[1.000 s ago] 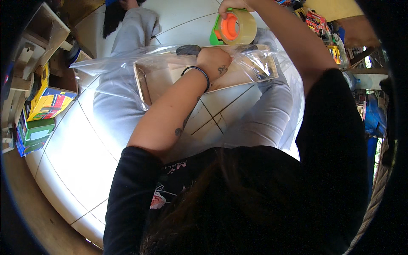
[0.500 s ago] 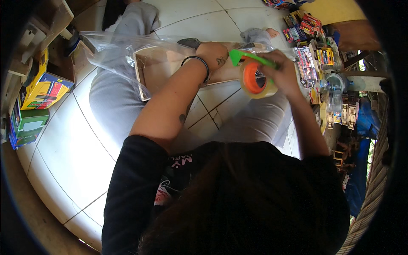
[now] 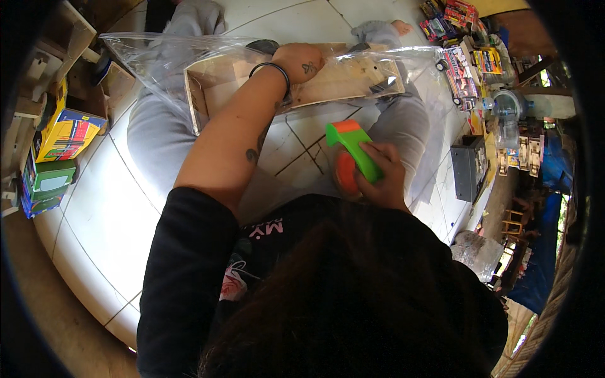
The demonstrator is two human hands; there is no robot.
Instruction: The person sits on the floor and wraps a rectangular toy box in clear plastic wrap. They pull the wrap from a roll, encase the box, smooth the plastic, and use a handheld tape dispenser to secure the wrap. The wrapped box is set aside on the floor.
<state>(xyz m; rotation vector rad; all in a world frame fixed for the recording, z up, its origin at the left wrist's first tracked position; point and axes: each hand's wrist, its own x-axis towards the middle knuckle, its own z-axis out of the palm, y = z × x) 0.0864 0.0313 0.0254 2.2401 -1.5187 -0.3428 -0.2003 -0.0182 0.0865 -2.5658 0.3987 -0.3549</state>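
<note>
White tiles (image 3: pixel 94 246) underlie two hands (image 3: pixel 299 62) (image 3: pixel 386 177), one dispenser (image 3: pixel 354 142), one wooden box (image 3: pixel 350 84).

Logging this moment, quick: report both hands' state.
Left hand: at the wooden box; fingers mostly hidden, so open or closed cannot be told.
Right hand: closed on the green-and-orange tape dispenser.

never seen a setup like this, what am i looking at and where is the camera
There's no machine here: somebody works bare-handed. A wide fisheye camera worn on the head looks down, which is why straight edges bend. Below is a white tiled floor. The right hand holds a green and orange tape dispenser. The left hand is at a shallow wooden box with clear plastic film spread about it; its fingers are mostly hidden. Off to the left are a yellow box and a green box.
</note>
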